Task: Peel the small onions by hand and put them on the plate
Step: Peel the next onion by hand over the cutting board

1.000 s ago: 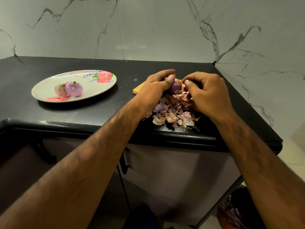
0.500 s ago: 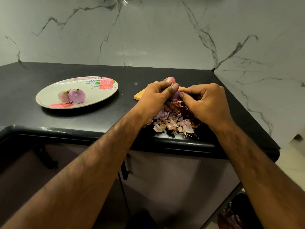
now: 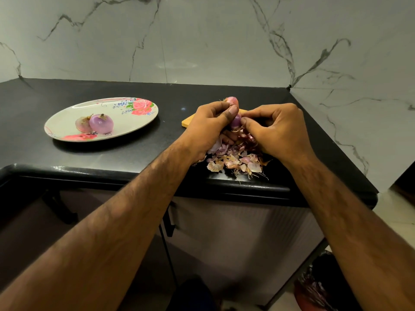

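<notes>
- Pale marble wall (image 3: 202, 41) with dark veins runs behind the table and turns a corner at the right
- Black table (image 3: 89, 158) with a rounded front edge carries everything; its surface is glossy
- Cabinet (image 3: 235, 232) below the table, light-fronted, with a dark handle (image 3: 168, 223) on its left edge
- Two bare forearms reach in from the bottom of the view and meet over the table's right part
- Plate (image 3: 67, 122), oval and pale with pink roses on the rim, lies on the table's left part, well apart from the hands
- Left hand (image 3: 208, 126) has its fingers curled round an onion, the thumb laid across the front of it
- Right hand (image 3: 276, 131), just beside the left, is curled, its thumb and forefinger tips pinching at the onion's right side
- Peels (image 3: 233, 161), a loose heap of pink and papery scraps with root hairs, lie on the table under both hands, near the front edge
- Board (image 3: 188, 123), wooden; only a corner shows behind the left hand
- Peeled onions (image 3: 101, 123), two, purple and shiny, touch each other on the plate's near-left part
- Onion (image 3: 235, 121), held above the peels between the two hands, shows purple below the left thumb; a reddish end with roots shows above the thumb, and I cannot tell whether it belongs to the same onion
</notes>
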